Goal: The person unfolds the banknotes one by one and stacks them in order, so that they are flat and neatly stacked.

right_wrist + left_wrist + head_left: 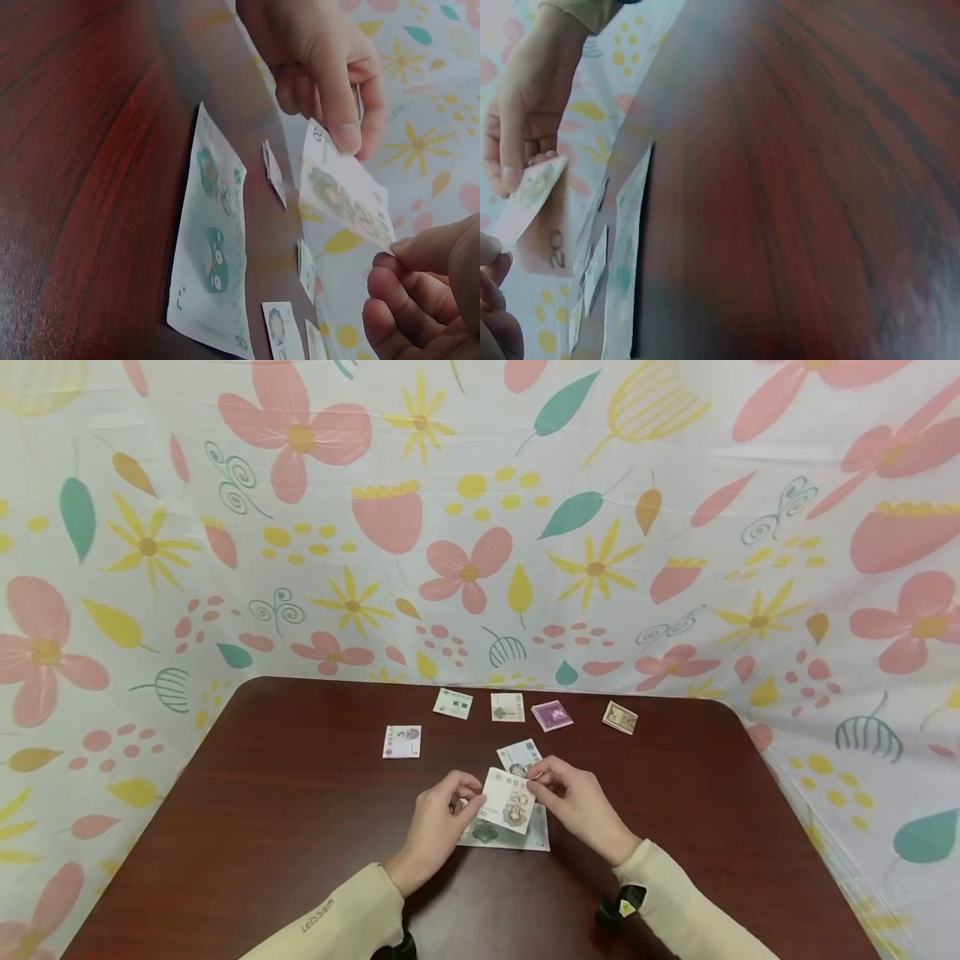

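Observation:
A pale play banknote marked 20 [506, 797] is held tilted above the table between both hands. My left hand [438, 814] pinches its left edge between thumb and fingers; the right hand [576, 802] pinches its upper right corner. In the left wrist view the 20 note [532, 196] shows a fold, with a brownish 20 panel hanging below. Beneath it, a larger green-printed note [214, 247] lies spread on the tabletop, partly covered in the head view. Just beyond sits another small note [517, 752], its lower part hidden behind the held one.
Farther back lie a purple-printed 5 note [402, 742], a bluish 2 note [452, 703], a greenish 1 note [507, 707], a folded purple note [552, 716] and a folded brown note [620, 717]. A floral cloth [468, 568] hangs behind the dark wooden table [262, 827].

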{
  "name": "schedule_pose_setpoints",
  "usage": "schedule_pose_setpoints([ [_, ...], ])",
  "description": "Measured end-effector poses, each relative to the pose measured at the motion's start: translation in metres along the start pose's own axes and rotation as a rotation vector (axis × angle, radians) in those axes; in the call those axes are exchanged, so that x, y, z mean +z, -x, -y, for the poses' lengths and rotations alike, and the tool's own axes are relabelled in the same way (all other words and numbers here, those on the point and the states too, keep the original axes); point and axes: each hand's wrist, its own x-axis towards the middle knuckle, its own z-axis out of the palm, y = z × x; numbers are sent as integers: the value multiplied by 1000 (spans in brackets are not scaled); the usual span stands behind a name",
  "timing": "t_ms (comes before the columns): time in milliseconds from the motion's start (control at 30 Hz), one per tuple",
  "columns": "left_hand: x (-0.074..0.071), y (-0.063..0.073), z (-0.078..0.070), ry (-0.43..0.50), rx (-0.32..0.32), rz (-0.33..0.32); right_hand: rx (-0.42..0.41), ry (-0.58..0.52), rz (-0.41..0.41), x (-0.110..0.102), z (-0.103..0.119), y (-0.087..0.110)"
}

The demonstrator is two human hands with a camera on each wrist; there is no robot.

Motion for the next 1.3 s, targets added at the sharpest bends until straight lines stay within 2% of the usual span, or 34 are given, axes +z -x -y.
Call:
schedule_pose_setpoints([
  [100, 0, -3, -2, 16, 1, 9, -13, 33, -24, -2, 0, -2],
  [367, -4, -5, 0, 159, -93, 89, -7, 32, -18, -2, 0, -2],
  [600, -6, -4, -2, 190, -127, 158, -16, 32, -56, -6, -3, 1],
  [733, -6, -3, -1, 201, -109, 132, 26, -28, -51, -7, -9, 2],
  [900, -9, -5, -2, 250, -100, 102, 127, -111, -35, -7, -19, 0],
  [967, -10, -5, -4, 283, -112, 107, 173, -159, -5, -5, -21, 0],
  [1100, -12, -3, -8, 359, -141, 144, 250, -310, 112, 0, -23, 4],
  [1167, -12, -2, -9, 388, -153, 160, 264, -374, 174, 3, -23, 7],
  [1300, -13, 0, -10, 380, -162, 151, 278, -469, 232, 5, -21, 13],
])
